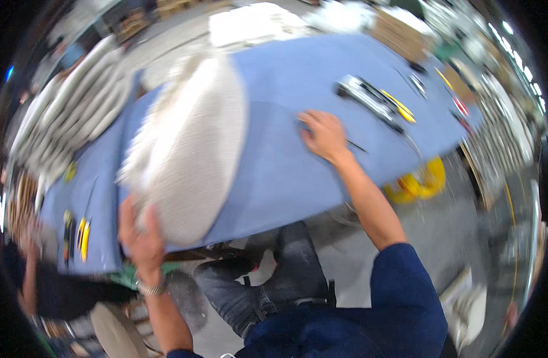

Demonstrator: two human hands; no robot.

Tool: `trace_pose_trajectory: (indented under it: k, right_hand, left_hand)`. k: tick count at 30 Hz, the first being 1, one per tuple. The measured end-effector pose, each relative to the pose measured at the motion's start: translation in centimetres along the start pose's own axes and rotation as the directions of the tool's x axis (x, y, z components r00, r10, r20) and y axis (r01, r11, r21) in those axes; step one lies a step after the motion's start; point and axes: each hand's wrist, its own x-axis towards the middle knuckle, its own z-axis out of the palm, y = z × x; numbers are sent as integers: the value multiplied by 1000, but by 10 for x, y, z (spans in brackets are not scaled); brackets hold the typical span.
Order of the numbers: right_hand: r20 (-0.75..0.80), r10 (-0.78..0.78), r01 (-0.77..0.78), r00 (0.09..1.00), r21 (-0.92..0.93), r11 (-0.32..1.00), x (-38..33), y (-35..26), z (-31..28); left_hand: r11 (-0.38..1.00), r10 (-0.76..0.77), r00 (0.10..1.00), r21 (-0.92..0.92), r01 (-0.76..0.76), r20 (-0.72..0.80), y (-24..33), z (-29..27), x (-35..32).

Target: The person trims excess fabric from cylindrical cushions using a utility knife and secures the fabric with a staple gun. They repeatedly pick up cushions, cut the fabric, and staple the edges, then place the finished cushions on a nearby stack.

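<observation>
A pale cream padded piece (190, 155), woven on its face and fringed with fluffy fibres along the left side, lies on the blue-covered table (280, 77). My left hand (141, 235) is at its lower left edge, thumb and fingers apart; blur hides whether it touches. To the right of the padded piece, my right hand (323, 136) is low over the blue cloth with its fingers curled. A thin dark rod (357, 146) sticks out beside the wrist, and something small and dark shows at the fingertips. The hand appears closed around this slim tool.
A grey-and-black power tool (369, 98) with a cord, yellow-handled tool (399, 107) and red-handled pliers (459, 104) lie at right. Cutters (84, 238) lie at left. Stacked pale cushions (77, 107) flank the table. A co-worker's arm (29, 268) shows at lower left.
</observation>
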Motion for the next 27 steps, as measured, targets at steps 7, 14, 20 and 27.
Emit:
trace_pose_trajectory:
  k: [7,14,20,27]
  right_hand:
    - [-205,221,-207,953,87,974,14,114,-74]
    - [472,324,-89,820,-454,887,-81,402,-146]
    - [389,621,-644,681,-87,760,-70,420,-112]
    - [191,770,-783,609,298,546,-91,400,-148]
  left_hand:
    - [980,-155,981,-104,167,115,-11,-8,-15]
    - [910,-284,942,-258,324,182,-10,4,-12]
    - [979,-125,881,-89,185,456,6,-36,55]
    - [868,-149,874,-362,339,462,6,-8,63]
